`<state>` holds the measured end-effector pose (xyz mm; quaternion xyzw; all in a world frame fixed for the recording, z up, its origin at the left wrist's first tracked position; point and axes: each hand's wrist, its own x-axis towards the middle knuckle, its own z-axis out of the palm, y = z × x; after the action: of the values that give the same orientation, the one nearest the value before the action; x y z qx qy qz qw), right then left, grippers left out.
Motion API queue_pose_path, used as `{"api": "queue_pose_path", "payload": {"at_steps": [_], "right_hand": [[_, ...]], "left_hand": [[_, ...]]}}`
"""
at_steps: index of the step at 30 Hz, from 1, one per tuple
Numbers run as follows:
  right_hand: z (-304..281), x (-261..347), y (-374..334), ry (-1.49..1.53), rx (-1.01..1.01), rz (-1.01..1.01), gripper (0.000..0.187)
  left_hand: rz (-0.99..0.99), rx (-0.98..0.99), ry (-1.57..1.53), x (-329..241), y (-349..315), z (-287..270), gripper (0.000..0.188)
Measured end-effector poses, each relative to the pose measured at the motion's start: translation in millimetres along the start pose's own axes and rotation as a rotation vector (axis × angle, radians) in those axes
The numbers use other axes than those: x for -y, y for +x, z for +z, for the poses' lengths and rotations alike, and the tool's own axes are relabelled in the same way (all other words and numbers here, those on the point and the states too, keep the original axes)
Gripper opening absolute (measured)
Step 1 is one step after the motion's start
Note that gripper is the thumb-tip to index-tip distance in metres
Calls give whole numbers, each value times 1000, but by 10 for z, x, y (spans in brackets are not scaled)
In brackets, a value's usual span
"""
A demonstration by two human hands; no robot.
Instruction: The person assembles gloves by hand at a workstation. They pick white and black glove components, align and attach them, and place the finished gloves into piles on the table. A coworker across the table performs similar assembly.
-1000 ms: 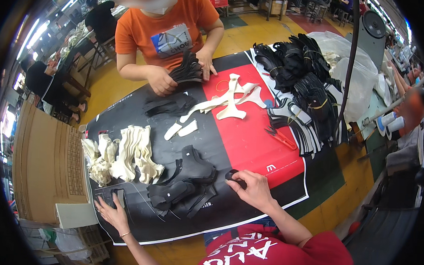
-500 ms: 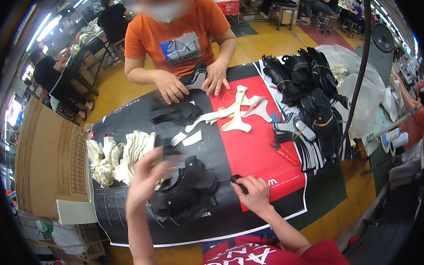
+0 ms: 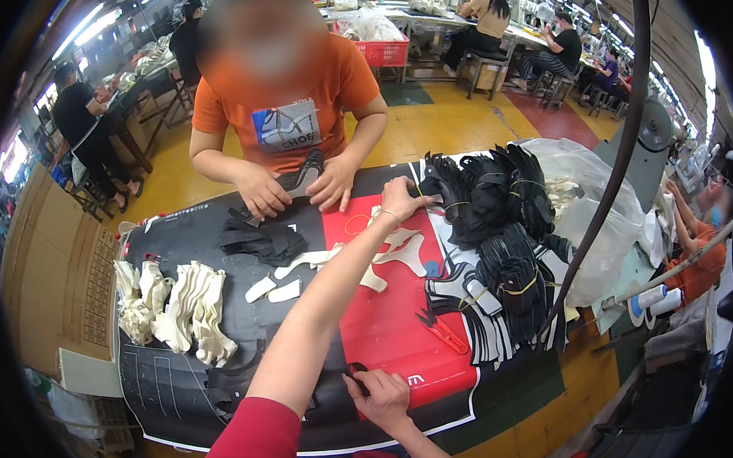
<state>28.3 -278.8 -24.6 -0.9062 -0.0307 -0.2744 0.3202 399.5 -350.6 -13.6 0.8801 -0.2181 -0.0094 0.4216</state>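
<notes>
Across the table stretches my left arm, and my left hand (image 3: 401, 202) is closed at the left edge of a banded bundle of black cut pieces (image 3: 464, 208); what its fingers grip is hidden. By the near side of the red area, my right hand (image 3: 383, 397) pinches a small curved black piece (image 3: 356, 376). Beneath my left forearm lie off-white cut pieces (image 3: 369, 276), partly covered. A pile of black cut pieces (image 3: 230, 386) near the front edge is largely hidden by the same arm.
Opposite, a person in orange (image 3: 281, 137) handles stacked dark pieces (image 3: 304, 172) beside loose black pieces (image 3: 261, 240). Off-white stacks (image 3: 192, 312) lie at left. Red-handled snips (image 3: 444, 333) rest near striped bundles (image 3: 473, 301). A dark cable (image 3: 605, 205) hangs at right.
My left hand has swung from above the near black pile to the bundles at far right. My right hand still pinches the black piece. The whole view has shifted somewhat.
</notes>
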Motion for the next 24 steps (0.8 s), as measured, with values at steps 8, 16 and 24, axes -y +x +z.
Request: {"api": "queue_pose_path", "payload": {"at_steps": [8, 16, 24], "right_hand": [[7, 6, -12, 22, -3, -25, 15], [7, 11, -16, 12, -15, -27, 15], [14, -7, -30, 48, -44, 54, 14]], "left_hand": [[-277, 561, -687, 171, 73, -437, 49], [16, 299, -262, 255, 51, -275, 60], [468, 147, 134, -228, -576, -637, 71]]}}
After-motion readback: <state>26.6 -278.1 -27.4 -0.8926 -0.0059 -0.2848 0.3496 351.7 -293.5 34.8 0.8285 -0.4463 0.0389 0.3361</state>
